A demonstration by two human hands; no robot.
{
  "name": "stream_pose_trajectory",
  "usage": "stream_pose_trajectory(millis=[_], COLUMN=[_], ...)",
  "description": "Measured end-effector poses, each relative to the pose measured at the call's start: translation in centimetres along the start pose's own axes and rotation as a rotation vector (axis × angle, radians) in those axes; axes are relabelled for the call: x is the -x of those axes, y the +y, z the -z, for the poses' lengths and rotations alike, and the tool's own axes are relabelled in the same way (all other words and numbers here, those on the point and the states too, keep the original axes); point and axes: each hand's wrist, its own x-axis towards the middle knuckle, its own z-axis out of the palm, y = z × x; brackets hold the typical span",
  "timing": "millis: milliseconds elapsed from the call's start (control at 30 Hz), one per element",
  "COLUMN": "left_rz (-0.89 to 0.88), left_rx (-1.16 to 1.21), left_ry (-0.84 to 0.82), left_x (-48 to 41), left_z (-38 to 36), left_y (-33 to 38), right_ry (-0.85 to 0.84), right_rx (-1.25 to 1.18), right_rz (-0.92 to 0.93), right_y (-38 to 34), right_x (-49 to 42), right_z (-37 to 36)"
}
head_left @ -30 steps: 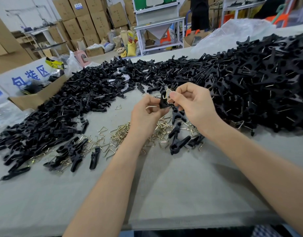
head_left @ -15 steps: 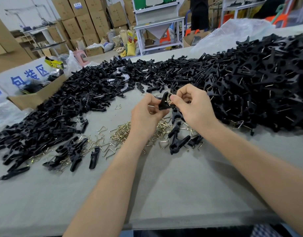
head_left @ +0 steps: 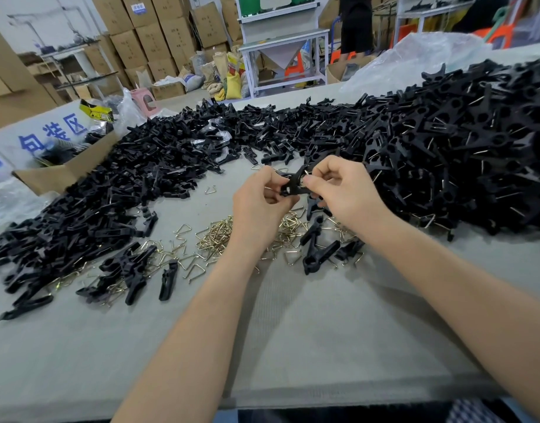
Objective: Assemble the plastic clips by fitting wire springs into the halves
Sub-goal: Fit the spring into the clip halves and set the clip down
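L hand [head_left: 259,206] grip pinches clip half [head_left: 293,184], long axis tilted up-right; R hand [head_left: 345,190] grip pinches wire spring [head_left: 306,173] touching its upper end, w/ R nearer.

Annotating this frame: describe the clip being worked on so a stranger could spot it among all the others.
On the grey table, in front of the big heap of black clips, two hands meet above a scatter of brass-coloured wire springs. The left hand and right hand pinch one black clip between them. Unlike all the others, it is held clear of the table.
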Motion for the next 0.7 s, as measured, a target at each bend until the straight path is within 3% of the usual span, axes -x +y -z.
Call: stream_pose_trajectory(millis=[233, 533, 700], left_rz=[-0.033, -0.106, -0.324], left_rx=[0.064, 0.086, -0.128], left_ry=[-0.037, -0.043, -0.025], left_x=[0.1, 0.4, 0.7], left_z=[0.2, 0.0, 0.0], left_y=[0.2, 0.4, 0.6], right_ry=[-0.357, -0.449, -0.533], right_rx=[-0.614, -0.720, -0.744], right_rz=[-0.383, -0.478, -0.467], right_y=[-0.2, 0.2, 0.0], right_x=[-0.8, -0.8, -0.5], right_z=[1.8, 1.6, 1.1])
